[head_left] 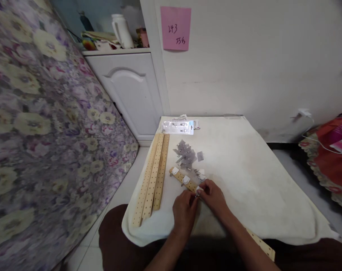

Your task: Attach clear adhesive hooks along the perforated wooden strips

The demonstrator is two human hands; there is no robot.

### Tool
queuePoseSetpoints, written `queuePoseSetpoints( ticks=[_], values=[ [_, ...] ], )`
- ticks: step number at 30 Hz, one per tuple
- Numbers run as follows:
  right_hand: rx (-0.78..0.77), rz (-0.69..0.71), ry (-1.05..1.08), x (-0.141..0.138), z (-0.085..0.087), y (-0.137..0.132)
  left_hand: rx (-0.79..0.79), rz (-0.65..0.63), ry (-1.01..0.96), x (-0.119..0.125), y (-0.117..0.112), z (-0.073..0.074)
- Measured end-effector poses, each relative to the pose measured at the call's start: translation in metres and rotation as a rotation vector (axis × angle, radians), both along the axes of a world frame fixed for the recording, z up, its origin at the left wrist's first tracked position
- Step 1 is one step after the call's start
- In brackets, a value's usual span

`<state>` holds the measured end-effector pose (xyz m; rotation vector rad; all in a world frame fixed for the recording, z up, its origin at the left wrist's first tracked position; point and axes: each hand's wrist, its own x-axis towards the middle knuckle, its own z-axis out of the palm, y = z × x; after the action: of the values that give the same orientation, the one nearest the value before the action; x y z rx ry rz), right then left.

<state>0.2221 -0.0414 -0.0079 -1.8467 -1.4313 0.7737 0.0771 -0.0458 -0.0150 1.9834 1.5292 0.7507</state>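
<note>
A narrow wooden strip with rows of holes (191, 185) lies slantwise on the cloth. Small white tags with shiny metal bits sit along it, one near its far end (175, 171) and another (186, 180) closer in. My right hand (214, 197) is closed, thumb and finger pinching a white tag (199, 190) at the strip. Opposite it, my left hand (184, 210) is closed too, fingertips meeting at the same spot. What the left fingertips hold is hidden. Beyond the hands lie more white tags with metal bits (200, 174).
Several long perforated wooden strips (152, 177) lie on the left of the cloth-covered table (244, 162). A heap of small grey plastic bags (185, 155) and a clear package (177, 127) are farther back. Another strip end (261, 244) shows past my right forearm.
</note>
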Motion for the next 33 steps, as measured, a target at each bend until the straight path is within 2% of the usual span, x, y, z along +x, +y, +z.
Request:
queuePoseSetpoints(
  ticks=[12, 17, 22, 26, 33],
  values=[
    [0.054, -0.005, 0.078, 0.0, 0.001, -0.003, -0.001, -0.015, 0.003, 0.0, 0.001, 0.004],
    [0.104, -0.038, 0.151, 0.01, 0.001, -0.003, 0.0, -0.013, -0.011, -0.001, 0.0, 0.003],
    [0.123, -0.062, -0.021, 0.026, 0.006, 0.01, -0.003, 0.013, -0.039, -0.001, -0.001, 0.001],
    [0.108, -0.028, -0.153, 0.026, 0.008, 0.023, -0.04, 0.044, -0.089, -0.003, -0.003, 0.003],
    [0.162, -0.056, -0.135, 0.025, 0.006, 0.028, -0.058, 0.07, -0.186, -0.003, -0.004, 0.009]
  ],
)
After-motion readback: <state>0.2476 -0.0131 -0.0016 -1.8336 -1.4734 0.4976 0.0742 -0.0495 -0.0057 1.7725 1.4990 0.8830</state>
